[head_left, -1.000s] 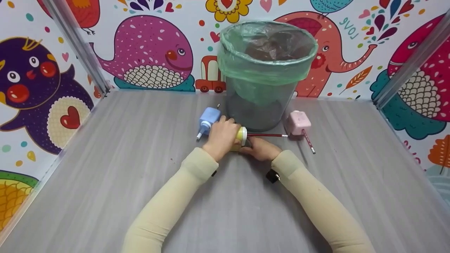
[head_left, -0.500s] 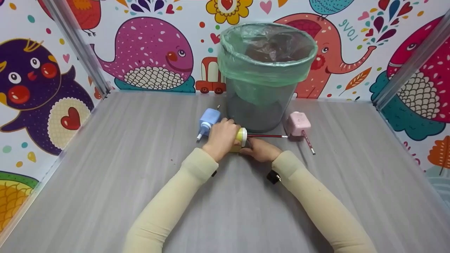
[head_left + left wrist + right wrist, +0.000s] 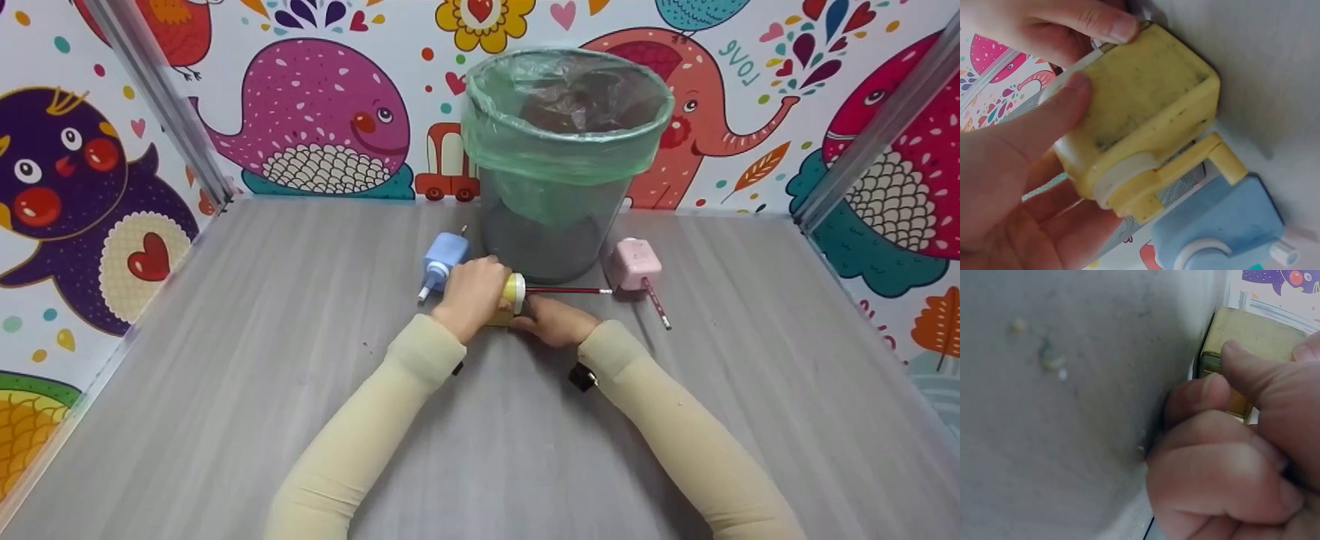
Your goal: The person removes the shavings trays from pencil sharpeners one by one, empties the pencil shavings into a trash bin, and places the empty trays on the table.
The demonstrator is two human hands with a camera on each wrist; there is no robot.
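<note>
A yellow hand-crank pencil sharpener (image 3: 1151,84) lies on the table, its crank facing the blue sharpener (image 3: 1219,219) in the left wrist view. My left hand (image 3: 472,296) grips its body, thumb on the smudged yellow face and fingers around the other side. At the opposite end, my right hand (image 3: 559,319) pinches the sharpener's edge, thumb on the corner and the other fingers curled below. The right wrist view shows a dark translucent strip at that end of the yellow sharpener (image 3: 1258,334), partly hidden by the right fingers.
A bin (image 3: 559,225) with a green liner stands right behind the hands. To the right sits a pink sharpener (image 3: 636,262) with a patterned pencil (image 3: 658,304) in it. A red pencil (image 3: 568,290) lies before the bin. Printed wall panels (image 3: 322,112) enclose the table.
Both hands keep their hold on the yellow sharpener almost unchanged. The left hand has lowered very slightly; the head view has shifted a little.
</note>
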